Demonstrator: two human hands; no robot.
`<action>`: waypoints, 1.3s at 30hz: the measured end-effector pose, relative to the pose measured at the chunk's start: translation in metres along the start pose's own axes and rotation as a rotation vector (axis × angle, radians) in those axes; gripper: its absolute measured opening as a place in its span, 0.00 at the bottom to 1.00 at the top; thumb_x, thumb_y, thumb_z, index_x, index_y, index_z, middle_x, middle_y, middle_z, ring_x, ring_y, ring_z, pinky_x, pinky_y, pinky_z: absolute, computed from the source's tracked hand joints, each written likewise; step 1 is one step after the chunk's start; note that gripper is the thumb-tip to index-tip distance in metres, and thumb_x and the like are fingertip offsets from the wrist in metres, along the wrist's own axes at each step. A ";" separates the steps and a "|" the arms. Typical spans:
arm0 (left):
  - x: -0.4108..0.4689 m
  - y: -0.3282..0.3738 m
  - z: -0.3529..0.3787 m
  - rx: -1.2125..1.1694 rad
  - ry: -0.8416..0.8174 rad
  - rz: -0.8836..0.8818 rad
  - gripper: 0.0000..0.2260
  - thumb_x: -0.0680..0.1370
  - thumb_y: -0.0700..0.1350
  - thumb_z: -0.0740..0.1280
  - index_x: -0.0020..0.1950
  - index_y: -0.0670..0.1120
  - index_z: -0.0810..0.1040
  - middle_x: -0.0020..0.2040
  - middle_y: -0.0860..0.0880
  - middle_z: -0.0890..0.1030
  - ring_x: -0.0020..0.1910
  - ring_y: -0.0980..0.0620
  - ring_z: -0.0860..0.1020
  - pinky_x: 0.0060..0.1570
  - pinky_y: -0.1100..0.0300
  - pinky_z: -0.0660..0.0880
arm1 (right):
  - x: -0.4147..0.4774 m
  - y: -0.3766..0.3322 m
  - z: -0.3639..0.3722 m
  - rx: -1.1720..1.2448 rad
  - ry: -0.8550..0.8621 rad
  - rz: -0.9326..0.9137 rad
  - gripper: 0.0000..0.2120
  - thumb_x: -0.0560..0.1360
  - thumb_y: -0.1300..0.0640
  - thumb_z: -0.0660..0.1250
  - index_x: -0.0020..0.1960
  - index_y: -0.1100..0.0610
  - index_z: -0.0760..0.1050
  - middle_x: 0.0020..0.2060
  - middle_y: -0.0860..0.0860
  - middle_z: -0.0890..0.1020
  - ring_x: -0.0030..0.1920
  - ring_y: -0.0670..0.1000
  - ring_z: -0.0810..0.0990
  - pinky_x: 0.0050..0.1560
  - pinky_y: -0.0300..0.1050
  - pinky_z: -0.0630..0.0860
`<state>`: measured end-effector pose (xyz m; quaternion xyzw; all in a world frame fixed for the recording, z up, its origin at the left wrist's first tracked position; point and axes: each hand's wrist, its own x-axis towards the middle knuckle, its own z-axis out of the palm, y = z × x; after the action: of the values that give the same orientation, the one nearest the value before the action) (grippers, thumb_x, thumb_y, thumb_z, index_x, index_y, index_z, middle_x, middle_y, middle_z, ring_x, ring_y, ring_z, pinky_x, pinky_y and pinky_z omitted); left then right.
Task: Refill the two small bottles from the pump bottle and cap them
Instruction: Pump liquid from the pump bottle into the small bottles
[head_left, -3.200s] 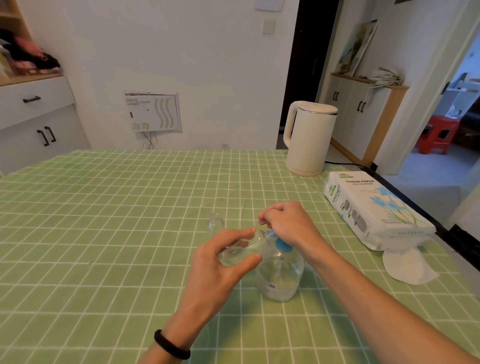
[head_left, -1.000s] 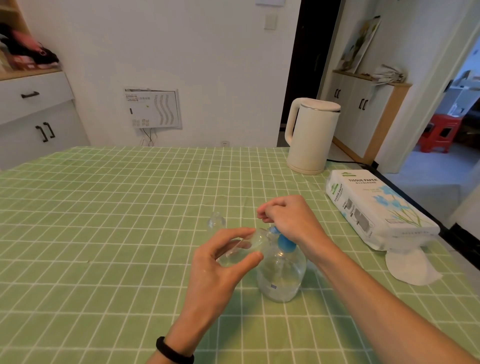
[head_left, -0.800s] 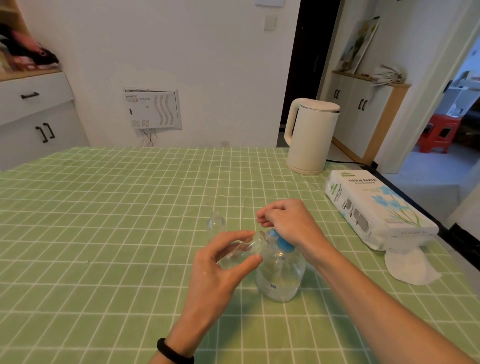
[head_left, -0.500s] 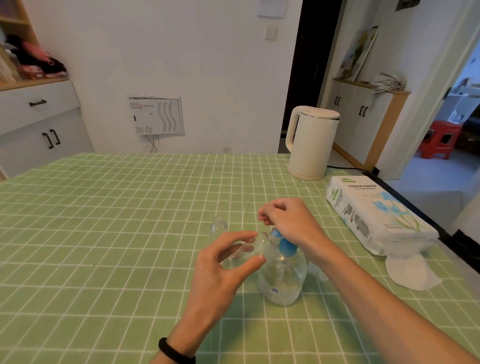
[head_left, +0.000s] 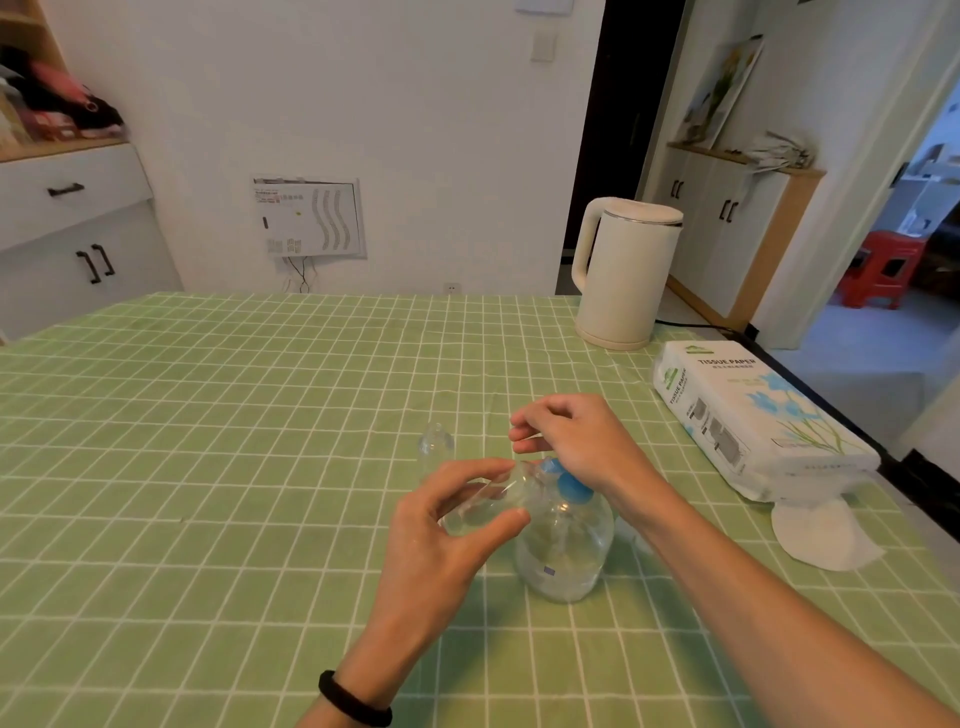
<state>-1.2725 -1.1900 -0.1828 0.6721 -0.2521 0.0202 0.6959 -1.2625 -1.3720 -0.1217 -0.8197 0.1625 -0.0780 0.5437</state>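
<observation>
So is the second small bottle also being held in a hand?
No, the second small bottle stands alone on the tablecloth, beyond the left hand.

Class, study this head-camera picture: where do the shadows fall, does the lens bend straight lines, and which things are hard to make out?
Head view: soft, even light; faint shadows under the left hand and pump bottle. The wide lens bows the tablecloth grid. The clear small bottle nearly vanishes against the cloth; no strong glare.

clear glossy plastic pump bottle (head_left: 563, 551), matt checked tablecloth (head_left: 218, 426)
</observation>
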 end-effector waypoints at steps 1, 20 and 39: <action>0.000 0.000 0.000 0.002 -0.002 -0.001 0.16 0.71 0.46 0.81 0.57 0.57 0.86 0.56 0.56 0.88 0.56 0.54 0.87 0.61 0.62 0.80 | -0.001 0.000 0.000 -0.003 0.003 0.000 0.11 0.85 0.58 0.67 0.53 0.61 0.87 0.50 0.56 0.90 0.52 0.55 0.91 0.54 0.41 0.82; 0.002 0.000 -0.001 0.037 -0.011 0.011 0.18 0.72 0.40 0.81 0.56 0.58 0.86 0.55 0.57 0.88 0.56 0.55 0.87 0.60 0.63 0.80 | 0.000 -0.003 -0.001 -0.095 0.004 0.016 0.16 0.83 0.66 0.61 0.47 0.54 0.85 0.47 0.50 0.89 0.49 0.49 0.88 0.45 0.34 0.79; 0.003 0.005 -0.001 0.034 -0.013 0.031 0.16 0.70 0.51 0.80 0.57 0.59 0.86 0.56 0.56 0.88 0.54 0.53 0.87 0.60 0.61 0.81 | -0.005 -0.013 -0.001 -0.068 0.041 0.037 0.11 0.85 0.60 0.65 0.52 0.56 0.87 0.48 0.49 0.90 0.51 0.49 0.89 0.43 0.35 0.78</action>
<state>-1.2717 -1.1895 -0.1769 0.6801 -0.2666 0.0307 0.6823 -1.2654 -1.3664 -0.1090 -0.8328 0.1913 -0.0793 0.5133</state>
